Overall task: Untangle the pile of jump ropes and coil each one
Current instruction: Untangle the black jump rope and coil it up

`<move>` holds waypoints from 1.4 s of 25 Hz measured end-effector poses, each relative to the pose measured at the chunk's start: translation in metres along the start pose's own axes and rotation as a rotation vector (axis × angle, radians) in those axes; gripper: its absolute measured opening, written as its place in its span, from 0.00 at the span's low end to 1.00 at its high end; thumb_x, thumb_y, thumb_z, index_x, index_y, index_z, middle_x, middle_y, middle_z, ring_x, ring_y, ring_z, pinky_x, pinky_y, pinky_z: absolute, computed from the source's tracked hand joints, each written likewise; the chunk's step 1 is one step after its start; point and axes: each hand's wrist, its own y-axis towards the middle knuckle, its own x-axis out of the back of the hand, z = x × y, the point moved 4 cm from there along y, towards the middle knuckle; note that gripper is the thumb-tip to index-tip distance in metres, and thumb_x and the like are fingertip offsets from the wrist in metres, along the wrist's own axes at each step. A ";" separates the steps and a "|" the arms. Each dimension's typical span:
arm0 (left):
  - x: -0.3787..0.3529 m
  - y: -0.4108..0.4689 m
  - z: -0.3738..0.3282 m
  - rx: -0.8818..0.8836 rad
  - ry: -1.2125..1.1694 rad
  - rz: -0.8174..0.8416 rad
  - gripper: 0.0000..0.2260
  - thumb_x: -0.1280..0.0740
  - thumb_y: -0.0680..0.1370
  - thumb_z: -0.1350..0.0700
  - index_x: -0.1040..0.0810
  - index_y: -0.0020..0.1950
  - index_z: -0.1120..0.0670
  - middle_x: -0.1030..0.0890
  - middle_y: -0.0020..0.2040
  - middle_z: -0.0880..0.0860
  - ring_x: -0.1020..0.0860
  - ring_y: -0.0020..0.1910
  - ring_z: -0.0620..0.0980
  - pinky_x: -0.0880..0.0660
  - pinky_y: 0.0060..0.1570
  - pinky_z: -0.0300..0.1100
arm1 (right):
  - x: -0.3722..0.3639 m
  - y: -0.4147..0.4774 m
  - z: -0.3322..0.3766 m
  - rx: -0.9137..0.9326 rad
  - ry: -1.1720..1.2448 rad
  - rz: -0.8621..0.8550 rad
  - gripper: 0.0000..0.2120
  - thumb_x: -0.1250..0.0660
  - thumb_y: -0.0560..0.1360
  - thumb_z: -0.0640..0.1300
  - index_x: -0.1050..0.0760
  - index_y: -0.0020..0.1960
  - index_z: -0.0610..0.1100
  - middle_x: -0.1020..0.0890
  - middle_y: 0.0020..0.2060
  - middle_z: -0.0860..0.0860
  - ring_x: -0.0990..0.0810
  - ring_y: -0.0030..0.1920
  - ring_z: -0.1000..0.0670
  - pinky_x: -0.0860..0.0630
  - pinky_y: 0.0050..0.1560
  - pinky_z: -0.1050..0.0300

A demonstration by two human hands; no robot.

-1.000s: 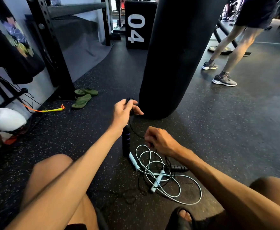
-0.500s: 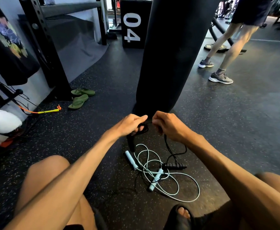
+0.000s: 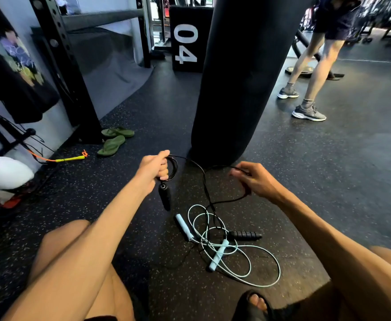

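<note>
My left hand (image 3: 154, 170) grips a small coil of the black jump rope (image 3: 203, 179), and one black handle (image 3: 165, 197) hangs below the fist. My right hand (image 3: 256, 180) pinches the same black cord further along, off to the right. From there the cord drops to the floor and ends at the second black handle (image 3: 244, 235). A pale blue jump rope (image 3: 248, 269) lies in loose loops on the floor between my knees, its two light handles (image 3: 217, 254) crossing the black cord.
A black punching bag (image 3: 241, 77) hangs just beyond my hands. Green flip-flops (image 3: 113, 140) and a yellow-orange rope (image 3: 67, 159) lie at the left by a black rack (image 3: 67, 72). Another person's legs (image 3: 310, 72) stand at the back right. A black "04" box (image 3: 186, 42) stands behind.
My hands were together at the coil; the right hand has drawn out to the right along the black cord. The left hand holds the coil with more loops.
</note>
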 end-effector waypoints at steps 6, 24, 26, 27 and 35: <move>0.030 0.009 0.008 0.047 -0.091 -0.205 0.20 0.37 0.81 0.56 0.40 0.32 0.52 0.44 0.19 0.45 0.45 0.17 0.43 0.46 0.23 0.36 | 0.025 0.007 0.001 -0.143 1.049 -0.130 0.09 0.44 0.79 0.37 0.28 0.42 0.41 0.42 0.21 0.51 0.41 0.22 0.54 0.31 0.26 0.60; 0.054 0.020 0.005 0.010 -0.203 -0.318 0.20 0.38 0.81 0.60 0.42 0.32 0.52 0.43 0.18 0.44 0.45 0.15 0.42 0.46 0.20 0.33 | 0.087 0.009 -0.037 -0.167 0.498 -0.937 0.13 0.39 0.76 0.31 0.32 0.56 0.44 0.21 0.57 0.44 0.21 0.57 0.49 0.26 0.63 0.52; 0.057 0.024 0.005 0.037 -0.249 -0.258 0.20 0.38 0.81 0.59 0.42 0.32 0.52 0.43 0.19 0.44 0.45 0.16 0.42 0.46 0.20 0.33 | 0.080 0.010 -0.042 -0.211 0.719 -0.805 0.08 0.39 0.78 0.32 0.30 0.55 0.41 0.17 0.52 0.41 0.16 0.54 0.43 0.20 0.56 0.46; 0.058 0.026 0.005 0.043 -0.269 -0.232 0.20 0.38 0.81 0.58 0.42 0.32 0.51 0.44 0.19 0.44 0.45 0.16 0.42 0.46 0.20 0.34 | 0.077 0.010 -0.040 -0.229 0.860 -0.727 0.05 0.41 0.80 0.33 0.30 0.55 0.39 0.17 0.48 0.40 0.14 0.49 0.42 0.17 0.50 0.46; 0.052 0.022 -0.002 0.013 -0.330 -0.088 0.21 0.37 0.81 0.55 0.42 0.32 0.50 0.45 0.21 0.45 0.46 0.18 0.43 0.45 0.21 0.37 | 0.057 -0.004 -0.037 -0.607 0.448 -0.363 0.07 0.41 0.80 0.33 0.27 0.56 0.37 0.24 0.35 0.42 0.24 0.28 0.48 0.28 0.26 0.58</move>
